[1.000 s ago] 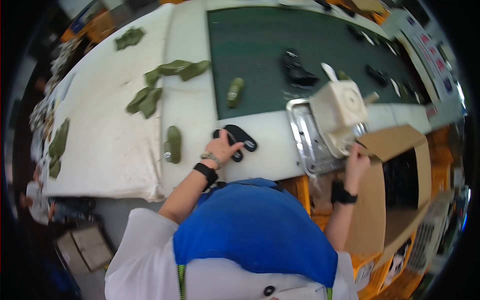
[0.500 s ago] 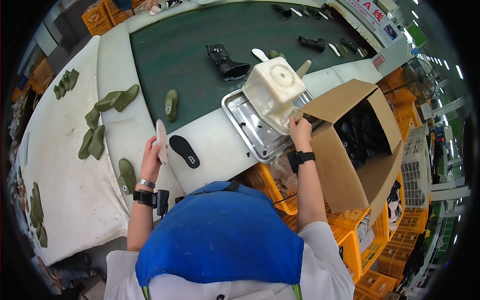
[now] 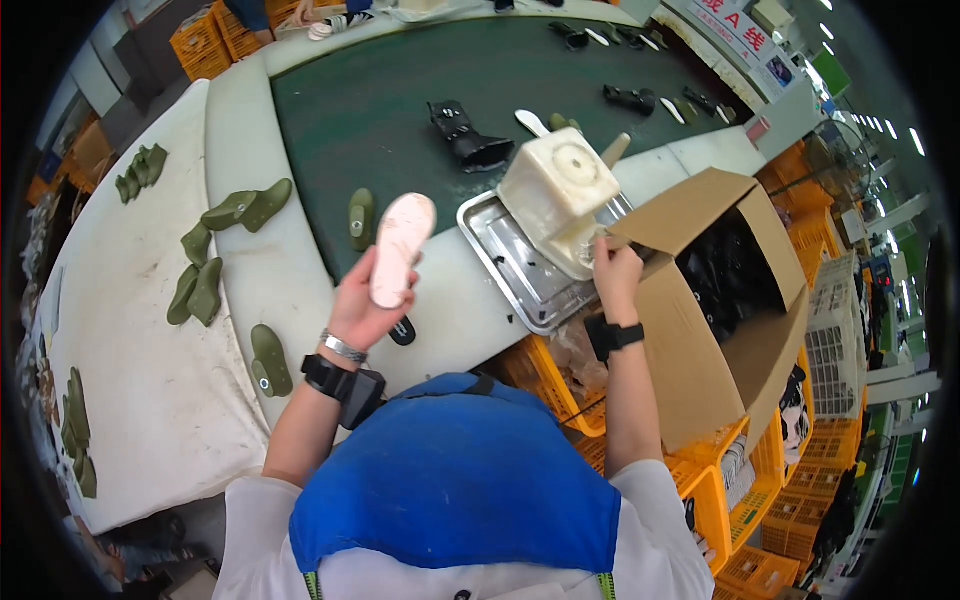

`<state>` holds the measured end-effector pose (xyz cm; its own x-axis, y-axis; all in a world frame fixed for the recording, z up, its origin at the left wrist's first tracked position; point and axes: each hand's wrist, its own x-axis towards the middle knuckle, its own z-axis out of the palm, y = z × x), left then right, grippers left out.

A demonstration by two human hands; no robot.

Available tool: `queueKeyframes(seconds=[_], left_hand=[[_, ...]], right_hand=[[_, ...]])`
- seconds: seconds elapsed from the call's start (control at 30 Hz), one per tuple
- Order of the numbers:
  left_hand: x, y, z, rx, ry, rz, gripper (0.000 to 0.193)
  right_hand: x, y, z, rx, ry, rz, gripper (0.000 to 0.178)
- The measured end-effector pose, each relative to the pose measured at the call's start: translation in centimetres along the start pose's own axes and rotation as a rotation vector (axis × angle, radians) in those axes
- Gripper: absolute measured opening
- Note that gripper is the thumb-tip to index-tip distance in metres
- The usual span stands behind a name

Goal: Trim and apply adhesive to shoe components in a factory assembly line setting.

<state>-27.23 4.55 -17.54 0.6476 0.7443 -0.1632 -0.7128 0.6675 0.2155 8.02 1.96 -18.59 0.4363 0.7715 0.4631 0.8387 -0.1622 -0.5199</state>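
A pale pinkish-white insole (image 3: 403, 250) is held upright in my left hand (image 3: 362, 305), its broad face turned toward me and the fingers closed round its lower half. Behind that hand, a black insole (image 3: 402, 331) lies mostly hidden on the white ledge. My right hand (image 3: 617, 270) has its fingers closed at the low mouth of a cream plastic glue pot (image 3: 562, 180); what they grip is hidden. The pot stands in a shallow metal tray (image 3: 530, 300) with dark scraps in it. A green shoe last (image 3: 361, 218) lies just beyond my left hand.
Right of my right hand stands an open cardboard box (image 3: 690, 340) of black items. Black boots (image 3: 468, 138) and insoles lie on the green conveyor belt (image 3: 330, 110). More lasts (image 3: 250, 205) rest on the white table at left. Orange crates (image 3: 565, 375) stand below the ledge.
My left hand has moved right and turned the pale insole from edge-on to face-on, now partly covering the black insole. My right hand stays by the pot. The whole view has shifted slightly.
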Motion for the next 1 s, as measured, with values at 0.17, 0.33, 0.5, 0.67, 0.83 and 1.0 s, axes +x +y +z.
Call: queueKeyframes(seconds=[0.17, 0.33, 0.5, 0.67, 0.83, 1.0], left_hand=[[1.1, -2.3, 0.1, -0.027, 0.089, -0.103, 0.037], [1.4, -3.4, 0.8, 0.106, 0.069, -0.125, 0.036], [1.3, -3.7, 0.6, 0.260, 0.020, -0.103, 0.040], [1.0, -3.4, 0.2, 0.336, 0.009, -0.091, 0.042], [1.3, -3.7, 0.3, 0.230, 0.008, -0.075, 0.041], [1.3, -3.7, 0.4, 0.163, 0.039, -0.062, 0.038]], right_hand=[[-0.1, -7.5, -2.8, 0.942, -0.160, 0.448, 0.020], [-1.6, -14.0, -2.0, 1.019, -0.411, 0.193, 0.020], [-1.8, -15.4, -0.2, 0.847, -0.347, -0.125, 0.019], [-0.7, -13.4, 1.0, 0.765, -0.192, -0.108, 0.017], [-3.9, -14.5, 0.3, 0.781, -0.183, -0.068, 0.017], [-5.2, -14.6, 0.0, 0.800, -0.247, -0.035, 0.018]])
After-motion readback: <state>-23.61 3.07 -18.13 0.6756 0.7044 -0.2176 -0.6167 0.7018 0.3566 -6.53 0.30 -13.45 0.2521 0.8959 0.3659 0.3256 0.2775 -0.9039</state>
